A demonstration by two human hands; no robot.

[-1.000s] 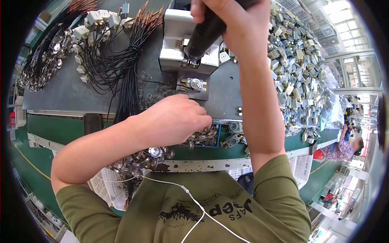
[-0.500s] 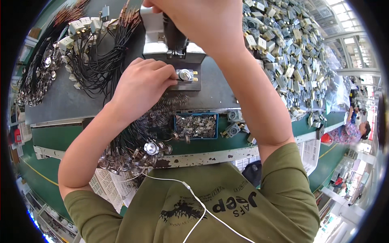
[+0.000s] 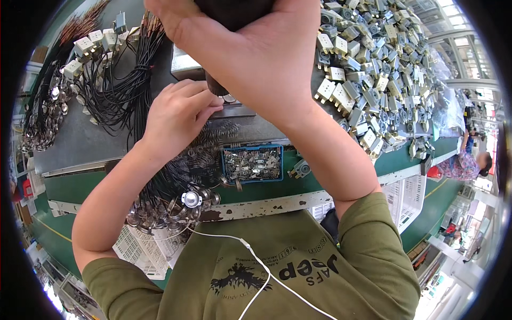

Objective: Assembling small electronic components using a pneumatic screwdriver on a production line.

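My right hand [image 3: 250, 58] reaches over a bench press [image 3: 185, 65] and is closed round its dark handle [image 3: 234, 12], whose grip is mostly hidden by the hand. My left hand [image 3: 178, 109] pinches the left edge of a small thermostat-like part [image 3: 229, 98]. That part sits on the press's flat metal base [image 3: 237, 111], under the dark ram [image 3: 215, 88]. Most of the part is covered now; half a second ago it showed a round metal stud and two brass tabs.
A blue tray [image 3: 281, 162] of small metal pieces lies near the bench edge. Black cables [image 3: 133, 85] with round metal ends bunch at left. Grey-and-white switch boxes [image 3: 373, 80] are heaped at right. Loose springs [image 3: 216, 133] lie below the press. Far right, a person [image 3: 461, 164] sits.
My right hand has come down and toward me with the handle, and now covers much of the press. The ram has dropped onto the part's place. My left hand stays beside the part.
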